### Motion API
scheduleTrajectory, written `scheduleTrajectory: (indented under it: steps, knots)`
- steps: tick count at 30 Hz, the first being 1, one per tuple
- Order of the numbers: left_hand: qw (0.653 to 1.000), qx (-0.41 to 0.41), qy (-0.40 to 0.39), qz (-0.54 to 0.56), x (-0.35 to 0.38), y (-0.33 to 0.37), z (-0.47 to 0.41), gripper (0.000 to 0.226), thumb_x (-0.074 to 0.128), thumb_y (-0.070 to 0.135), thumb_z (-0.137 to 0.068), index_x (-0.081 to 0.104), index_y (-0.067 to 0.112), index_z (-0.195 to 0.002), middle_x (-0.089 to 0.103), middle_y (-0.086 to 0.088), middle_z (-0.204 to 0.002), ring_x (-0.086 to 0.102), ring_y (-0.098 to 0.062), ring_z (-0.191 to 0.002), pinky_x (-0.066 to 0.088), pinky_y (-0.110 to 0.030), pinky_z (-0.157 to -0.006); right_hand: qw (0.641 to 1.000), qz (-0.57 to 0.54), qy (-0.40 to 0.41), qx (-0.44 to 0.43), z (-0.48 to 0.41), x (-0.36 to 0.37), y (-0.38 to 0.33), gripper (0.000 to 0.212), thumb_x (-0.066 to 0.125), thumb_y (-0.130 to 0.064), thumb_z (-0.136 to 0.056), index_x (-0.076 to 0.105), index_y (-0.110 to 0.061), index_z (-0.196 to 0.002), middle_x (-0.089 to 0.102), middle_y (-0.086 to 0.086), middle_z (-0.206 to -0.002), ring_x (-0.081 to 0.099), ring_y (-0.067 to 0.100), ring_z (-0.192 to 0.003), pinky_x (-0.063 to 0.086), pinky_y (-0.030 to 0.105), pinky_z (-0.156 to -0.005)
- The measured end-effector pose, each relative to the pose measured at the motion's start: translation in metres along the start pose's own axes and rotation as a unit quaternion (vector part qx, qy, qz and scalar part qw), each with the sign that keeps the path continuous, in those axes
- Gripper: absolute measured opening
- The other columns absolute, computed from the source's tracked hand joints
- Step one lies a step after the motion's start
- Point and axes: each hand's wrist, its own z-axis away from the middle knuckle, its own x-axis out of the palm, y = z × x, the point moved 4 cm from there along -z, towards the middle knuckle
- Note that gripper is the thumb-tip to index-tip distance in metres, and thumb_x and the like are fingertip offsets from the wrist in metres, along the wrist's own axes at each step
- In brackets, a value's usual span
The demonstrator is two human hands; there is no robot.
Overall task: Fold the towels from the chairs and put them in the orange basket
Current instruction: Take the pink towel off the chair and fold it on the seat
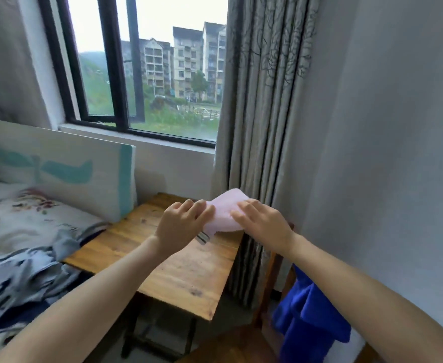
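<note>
Finding: the pink towel (225,212) is bunched between the two hands, over the far corner of the wooden table (183,271). Whether it rests on the wood cannot be told.

Left hand (186,221): fingers curled onto the towel's near-left edge, gripping it. A striped end hangs just below this hand.

Right hand (263,221): fingers laid over the towel's right side and closed on it; the thumb is hidden beneath.

Below and behind the right forearm, a blue towel (309,318) is draped over the chair (267,271), unfolded. The orange basket is not in view.

Assessment: the fold appears partway done, with the blue towel yet to be handled.

Risks:
- The loose striped end could slip out when the cloth is doubled, giving an uneven fold.
- The work sits close to the table's corner beyond the right hand. A push that way could send the towel off the edge.
- The right elbow passes near the blue towel and could drag it off the chair.
</note>
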Motion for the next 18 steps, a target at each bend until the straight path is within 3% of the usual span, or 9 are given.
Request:
scheduleTrajectory:
  steps: [6, 13, 18]
  knots:
    - [0.993, -0.047, -0.064, -0.089, -0.05, -0.016, 0.048, 0.036, 0.062, 0.008, -0.072, 0.051, 0.015, -0.106, 0.068, -0.004, -0.087, 0.06, -0.02, -0.062, 0.044, -0.027, -0.045, 0.993, -0.055, 0.075, -0.07, -0.035, 0.008, -0.039, 0.028, 0.062, -0.004, -0.078, 0.048, -0.015, -0.1, 0.067, 0.008, -0.085, 0.066, 0.025, -0.079, 0.055, 0.029, -0.058]
    - [0.977, -0.083, -0.148, -0.128, -0.127, -0.015, 0.107, 0.032, 0.056, 0.016, -0.074, 0.051, 0.013, -0.106, 0.067, -0.004, -0.083, 0.062, -0.021, -0.061, 0.046, -0.027, -0.045, 0.978, -0.148, 0.081, -0.125, -0.058, 0.012, -0.108, 0.029, 0.059, -0.004, -0.075, 0.048, -0.015, -0.1, 0.066, 0.008, -0.088, 0.065, 0.025, -0.08, 0.055, 0.03, -0.062]
    - [0.961, -0.127, -0.203, -0.139, -0.173, -0.023, 0.136, 0.054, 0.077, 0.017, -0.055, 0.051, 0.013, -0.102, 0.066, -0.003, -0.077, 0.061, -0.021, -0.058, 0.046, -0.026, -0.045, 0.967, -0.196, 0.076, -0.142, -0.081, 0.004, -0.153, 0.027, 0.053, -0.006, -0.074, 0.048, -0.017, -0.097, 0.065, 0.005, -0.089, 0.063, 0.021, -0.081, 0.051, 0.025, -0.059]
